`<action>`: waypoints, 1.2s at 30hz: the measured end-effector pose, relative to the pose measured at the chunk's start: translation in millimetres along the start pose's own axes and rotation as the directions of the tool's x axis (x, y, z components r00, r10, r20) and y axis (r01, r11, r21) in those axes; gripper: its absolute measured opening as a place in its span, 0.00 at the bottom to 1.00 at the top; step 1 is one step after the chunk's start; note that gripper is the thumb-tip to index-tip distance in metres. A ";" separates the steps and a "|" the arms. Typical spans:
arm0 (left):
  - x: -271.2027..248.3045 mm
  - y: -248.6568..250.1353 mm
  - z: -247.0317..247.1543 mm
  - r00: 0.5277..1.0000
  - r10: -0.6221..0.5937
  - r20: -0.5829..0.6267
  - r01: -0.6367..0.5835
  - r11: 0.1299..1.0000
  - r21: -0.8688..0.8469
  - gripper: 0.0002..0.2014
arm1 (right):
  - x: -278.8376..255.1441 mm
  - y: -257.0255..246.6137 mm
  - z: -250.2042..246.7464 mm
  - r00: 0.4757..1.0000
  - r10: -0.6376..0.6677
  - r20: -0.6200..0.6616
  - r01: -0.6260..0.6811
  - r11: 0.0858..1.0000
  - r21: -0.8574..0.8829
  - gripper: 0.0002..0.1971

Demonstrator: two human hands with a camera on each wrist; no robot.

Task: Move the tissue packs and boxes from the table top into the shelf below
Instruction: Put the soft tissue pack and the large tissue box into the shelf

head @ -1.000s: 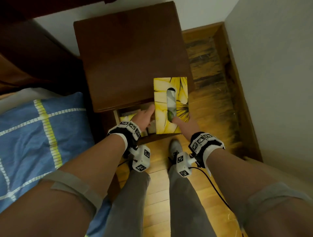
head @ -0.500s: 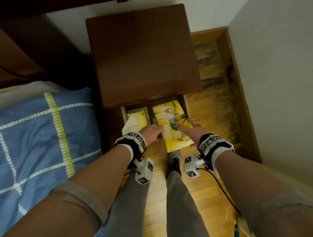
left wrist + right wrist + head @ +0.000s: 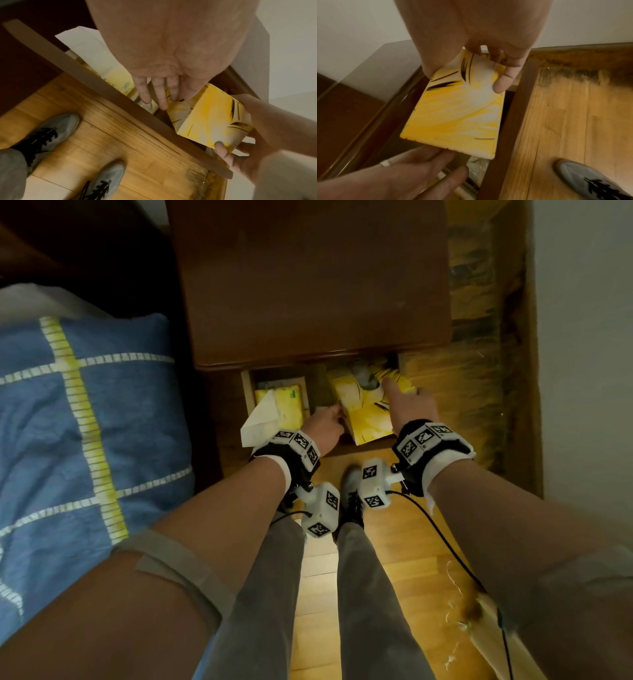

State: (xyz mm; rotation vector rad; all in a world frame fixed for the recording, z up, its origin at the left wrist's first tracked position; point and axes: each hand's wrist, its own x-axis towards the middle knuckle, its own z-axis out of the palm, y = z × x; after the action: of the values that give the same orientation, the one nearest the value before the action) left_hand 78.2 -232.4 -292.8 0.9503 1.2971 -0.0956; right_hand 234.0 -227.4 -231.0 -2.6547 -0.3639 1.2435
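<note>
A yellow tissue box [image 3: 368,419] with black streaks lies tilted, partly inside the shelf under the brown table top [image 3: 308,285]. My right hand [image 3: 409,405] grips its near right end, the thumb [image 3: 503,81] on the end face [image 3: 458,116] and the other fingers behind it. My left hand [image 3: 323,424] lies with straight fingers [image 3: 161,97] against the box's left side [image 3: 211,116]. To the left in the shelf sits another yellow tissue pack [image 3: 284,402] with a white tissue [image 3: 96,54] sticking out. The box's far end is hidden under the table top.
The shelf's brown front rail [image 3: 102,83] runs below the box. A bed with a blue checked cover [image 3: 68,422] stands close on the left and a white wall [image 3: 589,337] on the right. My grey shoes [image 3: 51,134] stand on the wooden floor [image 3: 394,559].
The yellow box has come down from the table's front edge and gone further into the shelf. Both hands went down and forward with it.
</note>
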 end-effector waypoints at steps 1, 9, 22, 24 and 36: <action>10.7 -7.3 0.8 1.000 -0.016 -0.021 0.015 1.000 -0.021 0.28 | 0.1 4.3 0.5 1.000 -0.025 -0.003 0.025 1.000 0.012 0.44; -1.0 24.7 -11.0 0.993 -0.112 -0.033 0.103 0.973 -0.207 0.21 | 4.1 12.8 8.4 0.994 -0.110 -0.006 0.110 0.994 0.004 0.31; 1.8 31.8 -5.6 0.983 -0.183 0.019 0.183 0.983 0.015 0.41 | 20.1 27.6 7.5 0.985 -0.169 -0.035 0.156 0.958 -0.240 0.31; -4.4 36.2 -9.2 0.990 -0.138 -0.006 0.138 0.989 0.062 0.27 | 17.5 28.1 12.1 0.979 -0.189 -0.081 0.162 0.952 -0.261 0.31; -36.9 6.1 -68.6 0.927 -0.008 -0.375 0.060 0.990 0.128 0.11 | -10.1 13.4 60.9 0.922 -0.178 0.344 0.334 0.817 -0.471 0.30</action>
State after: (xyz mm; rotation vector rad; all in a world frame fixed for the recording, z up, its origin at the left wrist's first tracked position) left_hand 17.0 -200.6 -256.0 1.1000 1.6766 -0.0308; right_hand 182.6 -239.2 -265.7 -2.6862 -1.2348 1.6198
